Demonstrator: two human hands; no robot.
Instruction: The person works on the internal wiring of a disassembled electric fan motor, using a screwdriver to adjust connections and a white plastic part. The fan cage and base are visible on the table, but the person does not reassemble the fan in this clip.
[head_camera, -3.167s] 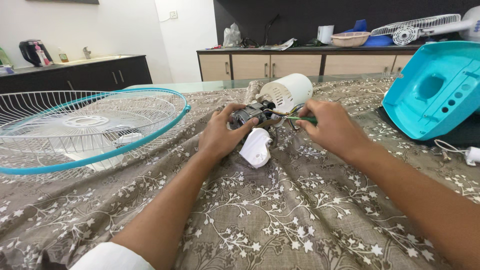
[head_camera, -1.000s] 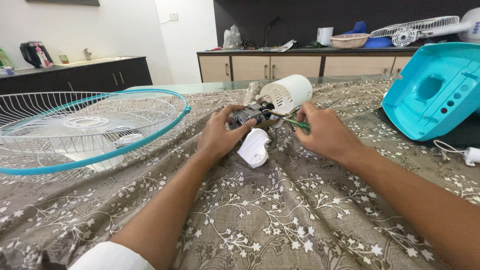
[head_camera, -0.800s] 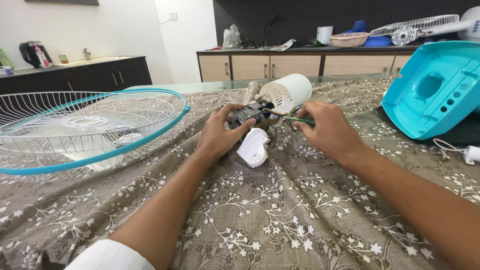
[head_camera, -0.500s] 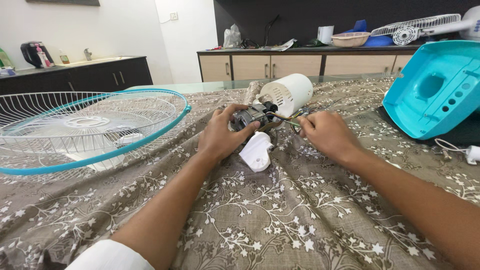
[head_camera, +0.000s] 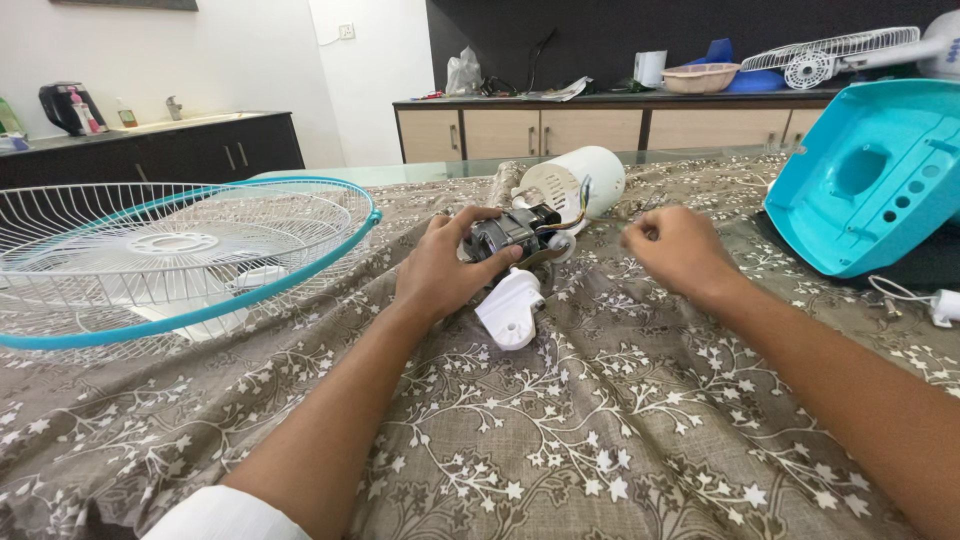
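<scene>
The left hand (head_camera: 445, 275) wraps around a dark fan motor (head_camera: 505, 232), thumb laid across its near side and fingers curled over the top, so its grip is closed on the motor. The motor lies on the table (head_camera: 560, 420), which is covered with a brown cloth patterned in white flowers, just above the centre of the view. A white rounded housing (head_camera: 578, 182) sits touching the motor at 1 o'clock, with thin coloured wires running between the two. A small white plastic bracket (head_camera: 510, 310) lies on the cloth directly at 6 o'clock from the motor, just beside the left hand's thumb.

The right hand (head_camera: 680, 250) is at 3 o'clock from the motor, near it but apart, curled into a loose fist; whether its grip holds anything small I cannot tell.

At 9 o'clock from the hands a white wire fan guard with a teal rim (head_camera: 170, 255) rests on the cloth. At 3 o'clock, past the right hand, a teal plastic fan base (head_camera: 870, 180) leans tilted, its hollow underside facing the camera. A long sideboard (head_camera: 600, 125) stands at 12 o'clock beyond the table, carrying another white fan guard (head_camera: 830, 60).
</scene>
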